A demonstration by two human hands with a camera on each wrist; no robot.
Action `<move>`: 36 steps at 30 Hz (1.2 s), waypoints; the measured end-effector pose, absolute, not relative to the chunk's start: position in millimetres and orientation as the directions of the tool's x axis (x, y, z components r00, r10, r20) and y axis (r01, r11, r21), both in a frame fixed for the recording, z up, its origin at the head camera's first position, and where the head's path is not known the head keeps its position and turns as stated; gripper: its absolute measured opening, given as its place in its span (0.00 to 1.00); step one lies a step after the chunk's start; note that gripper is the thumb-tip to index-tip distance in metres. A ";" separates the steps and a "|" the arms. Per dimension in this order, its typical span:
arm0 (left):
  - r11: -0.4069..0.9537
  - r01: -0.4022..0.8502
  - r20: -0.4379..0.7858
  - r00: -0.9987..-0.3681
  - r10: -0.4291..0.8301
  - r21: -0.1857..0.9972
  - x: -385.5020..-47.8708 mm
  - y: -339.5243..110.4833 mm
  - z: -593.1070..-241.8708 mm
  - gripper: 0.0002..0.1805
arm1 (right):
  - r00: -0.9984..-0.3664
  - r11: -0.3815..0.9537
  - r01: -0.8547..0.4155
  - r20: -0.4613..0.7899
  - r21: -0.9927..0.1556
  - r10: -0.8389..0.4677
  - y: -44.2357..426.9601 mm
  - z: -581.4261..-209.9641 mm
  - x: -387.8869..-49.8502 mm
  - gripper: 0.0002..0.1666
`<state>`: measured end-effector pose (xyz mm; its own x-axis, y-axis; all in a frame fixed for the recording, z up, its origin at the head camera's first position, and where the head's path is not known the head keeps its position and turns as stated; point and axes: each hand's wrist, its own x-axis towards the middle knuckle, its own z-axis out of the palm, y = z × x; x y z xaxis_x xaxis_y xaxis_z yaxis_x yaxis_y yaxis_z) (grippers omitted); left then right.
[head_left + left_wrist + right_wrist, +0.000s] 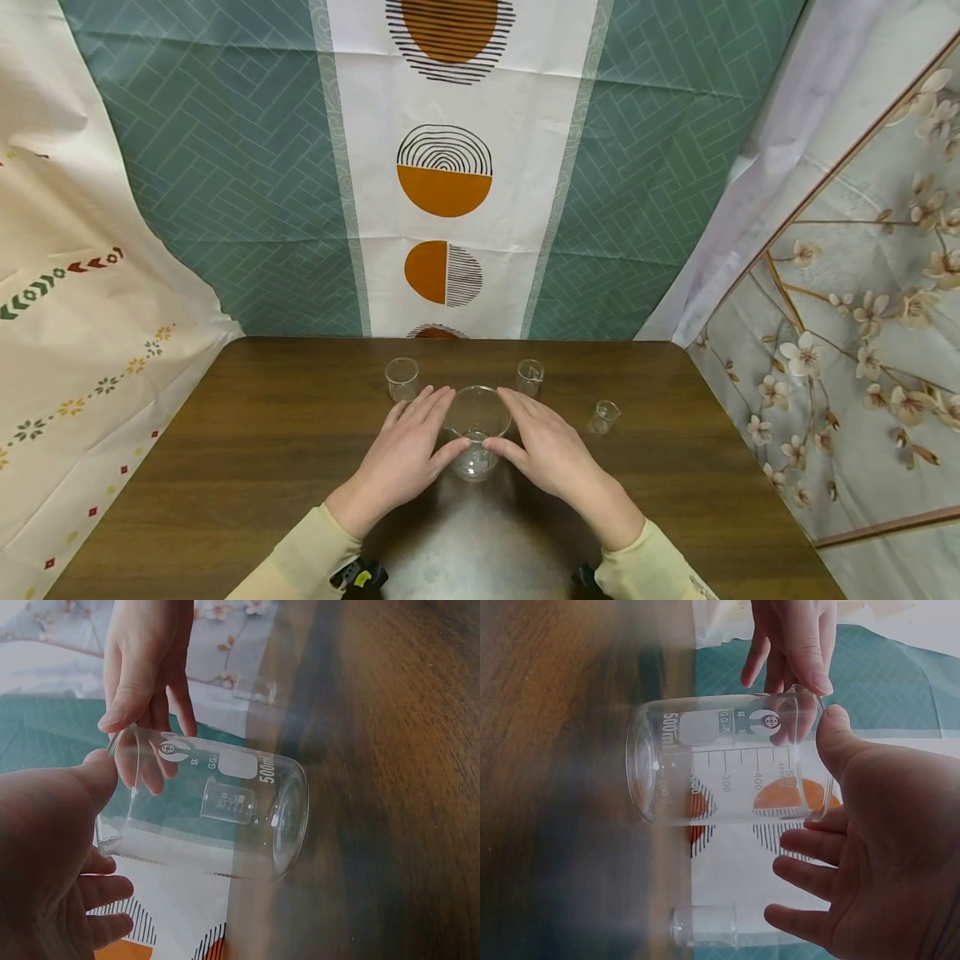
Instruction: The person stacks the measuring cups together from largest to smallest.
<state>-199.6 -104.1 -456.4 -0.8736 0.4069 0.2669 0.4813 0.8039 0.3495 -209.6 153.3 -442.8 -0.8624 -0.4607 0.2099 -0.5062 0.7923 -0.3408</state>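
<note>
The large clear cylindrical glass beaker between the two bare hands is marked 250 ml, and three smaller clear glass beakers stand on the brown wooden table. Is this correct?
Only the marking is wrong: the right wrist view shows 500 ml on the large glass beaker. It is between the left hand and right hand, and three smaller beakers stand on the wooden table.

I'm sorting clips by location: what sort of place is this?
Probably a makeshift tabletop setup indoors, more staged than a working lab: glass beakers, a wooden table, and patterned cloths at its back and sides.
</note>
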 end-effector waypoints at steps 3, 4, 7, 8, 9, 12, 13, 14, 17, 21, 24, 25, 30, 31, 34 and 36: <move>0.801 0.485 0.270 -0.871 0.409 0.350 -199.1 -103.6 -456.1 0.45 | -0.866 0.794 -0.500 0.205 -0.347 -0.456 153.6 -442.0 -208.0 0.51; 0.802 0.483 0.266 -0.873 0.410 0.350 -198.8 -103.5 -456.0 0.45 | -0.866 0.794 -0.500 0.206 -0.345 -0.456 153.7 -442.0 -207.6 0.50; 0.802 0.484 0.264 -0.873 0.411 0.351 -197.5 -103.4 -456.4 0.45 | -0.866 0.794 -0.500 0.207 -0.347 -0.455 153.9 -441.3 -206.1 0.50; 0.800 0.486 0.265 -0.872 0.412 0.352 -196.9 -103.4 -456.7 0.45 | -0.867 0.794 -0.499 0.205 -0.349 -0.455 154.1 -441.1 -205.6 0.50; 0.799 0.487 0.266 -0.871 0.413 0.352 -196.2 -103.6 -456.7 0.45 | -0.867 0.793 -0.497 0.203 -0.352 -0.454 154.2 -441.1 -205.3 0.51; 0.794 0.497 0.275 -0.865 0.420 0.351 -194.2 -104.2 -457.2 0.45 | -0.871 0.787 -0.491 0.192 -0.374 -0.452 154.8 -441.4 -204.7 0.51; 0.791 0.500 0.276 -0.863 0.422 0.353 -193.5 -104.3 -457.3 0.45 | -0.873 0.785 -0.486 0.186 -0.385 -0.450 154.9 -441.6 -204.7 0.52; 0.788 0.502 0.277 -0.862 0.425 0.357 -192.9 -104.6 -457.5 0.45 | -0.876 0.782 -0.481 0.179 -0.396 -0.448 155.2 -441.9 -204.7 0.52; 0.779 0.505 0.274 -0.861 0.428 0.370 -190.9 -104.8 -457.5 0.46 | -0.884 0.774 -0.462 0.154 -0.432 -0.441 155.6 -442.9 -204.8 0.52; 0.778 0.501 0.264 -0.864 0.428 0.379 -189.2 -104.7 -457.5 0.46 | -0.893 0.761 -0.438 0.132 -0.478 -0.431 156.0 -443.6 -204.7 0.53; 0.779 0.501 0.266 -0.864 0.427 0.377 -188.5 -104.3 -457.6 0.46 | -0.893 0.749 -0.434 0.131 -0.501 -0.430 155.9 -444.3 -205.0 0.53; 0.777 0.502 0.267 -0.864 0.428 0.380 -188.1 -104.2 -457.5 0.46 | -0.893 0.743 -0.433 0.130 -0.510 -0.431 156.0 -444.5 -205.0 0.54; 0.768 0.507 0.270 -0.861 0.431 0.392 -185.9 -103.5 -456.9 0.46 | -0.891 0.723 -0.429 0.121 -0.541 -0.438 156.7 -446.3 -204.7 0.56; 0.768 0.507 0.270 -0.861 0.431 0.392 -185.7 -103.3 -457.1 0.45 | -0.891 0.719 -0.427 0.119 -0.548 -0.439 156.8 -446.5 -204.7 0.56; 0.766 0.509 0.274 -0.860 0.431 0.392 -184.8 -102.9 -457.2 0.45 | -0.890 0.709 -0.423 0.112 -0.565 -0.442 157.2 -447.4 -205.5 0.57; 0.765 0.510 0.275 -0.859 0.432 0.393 -184.0 -103.0 -457.2 0.45 | -0.888 0.696 -0.421 0.107 -0.582 -0.448 157.6 -447.8 -206.2 0.57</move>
<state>-184.0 -103.0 -457.2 -0.8590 0.4316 0.2753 0.5103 0.7648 0.3933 -206.2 157.6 -447.8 -0.8877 -0.4478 0.1074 -0.4214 0.6958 -0.5817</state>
